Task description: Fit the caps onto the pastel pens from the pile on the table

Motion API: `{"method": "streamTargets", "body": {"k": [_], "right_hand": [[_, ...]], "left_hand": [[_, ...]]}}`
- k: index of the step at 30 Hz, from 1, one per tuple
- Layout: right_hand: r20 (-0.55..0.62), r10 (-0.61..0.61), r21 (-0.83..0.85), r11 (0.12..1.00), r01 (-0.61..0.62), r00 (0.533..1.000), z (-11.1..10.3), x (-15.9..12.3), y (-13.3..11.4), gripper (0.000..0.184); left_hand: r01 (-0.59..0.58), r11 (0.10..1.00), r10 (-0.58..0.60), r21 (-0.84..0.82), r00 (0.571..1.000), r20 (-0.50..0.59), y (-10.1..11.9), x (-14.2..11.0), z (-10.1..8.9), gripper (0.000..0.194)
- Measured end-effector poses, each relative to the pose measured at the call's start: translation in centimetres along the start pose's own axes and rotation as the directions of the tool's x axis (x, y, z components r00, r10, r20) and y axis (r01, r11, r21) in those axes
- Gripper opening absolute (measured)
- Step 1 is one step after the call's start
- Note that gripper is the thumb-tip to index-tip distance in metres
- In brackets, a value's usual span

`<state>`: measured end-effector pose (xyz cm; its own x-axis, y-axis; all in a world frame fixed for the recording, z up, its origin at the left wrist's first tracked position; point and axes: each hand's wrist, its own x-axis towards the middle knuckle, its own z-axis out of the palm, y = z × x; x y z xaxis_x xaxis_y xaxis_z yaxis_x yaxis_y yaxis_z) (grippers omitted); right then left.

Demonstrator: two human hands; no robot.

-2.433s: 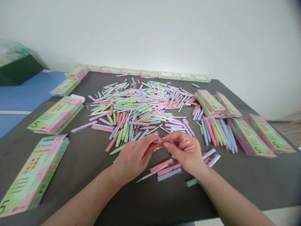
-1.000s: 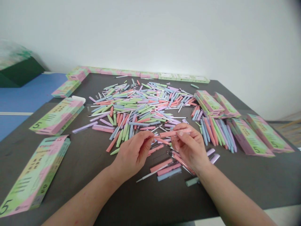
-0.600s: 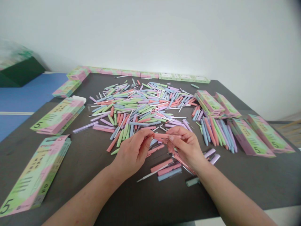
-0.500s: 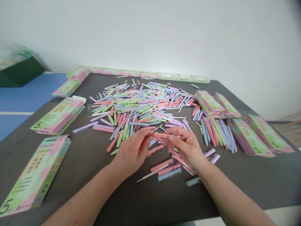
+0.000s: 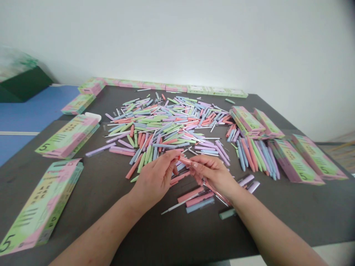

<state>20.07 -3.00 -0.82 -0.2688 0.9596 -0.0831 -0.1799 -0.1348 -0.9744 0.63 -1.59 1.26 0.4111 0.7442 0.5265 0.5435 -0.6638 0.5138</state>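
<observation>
My left hand (image 5: 156,177) and my right hand (image 5: 213,173) meet over the dark table (image 5: 116,199), just in front of a big heap of pastel pen parts (image 5: 166,125). Both pinch the same pink pen (image 5: 185,161), the left at its tip, the right wrapped round its barrel. More pen pieces are tucked in my right palm. A few finished pens (image 5: 198,199) and a thin white refill (image 5: 177,207) lie below my hands.
Pastel cartons (image 5: 39,207) lie at the left, along the far edge (image 5: 194,88) and at the right (image 5: 296,159). A neat row of assembled pens (image 5: 255,153) sits right of the heap. A blue surface (image 5: 30,111) adjoins the table at left.
The pink pen, earlier held out longer between my hands, is now shorter between them. My right hand has drawn down and closer to the left.
</observation>
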Motion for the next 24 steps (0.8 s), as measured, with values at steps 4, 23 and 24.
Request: {"method": "streamTargets", "body": {"k": [4,23,24], "right_hand": [[0.016,0.035,0.057,0.998,-0.036,0.999,0.3,0.0,-0.1,0.021],[-0.09,-0.164,-0.335,0.934,0.125,0.982,-0.1,0.3,-0.3,0.029],[-0.173,-0.243,-0.435,0.888,0.147,0.955,-0.4,0.5,-0.5,0.027]], "left_hand": [[-0.036,0.999,0.036,-0.006,0.999,0.017,-0.1,-0.2,0.1,0.028],[0.271,0.858,-0.257,-0.436,0.962,0.093,0.1,0.3,0.3,0.018],[0.269,0.858,-0.266,-0.437,0.961,0.07,0.1,0.4,0.2,0.017]]}}
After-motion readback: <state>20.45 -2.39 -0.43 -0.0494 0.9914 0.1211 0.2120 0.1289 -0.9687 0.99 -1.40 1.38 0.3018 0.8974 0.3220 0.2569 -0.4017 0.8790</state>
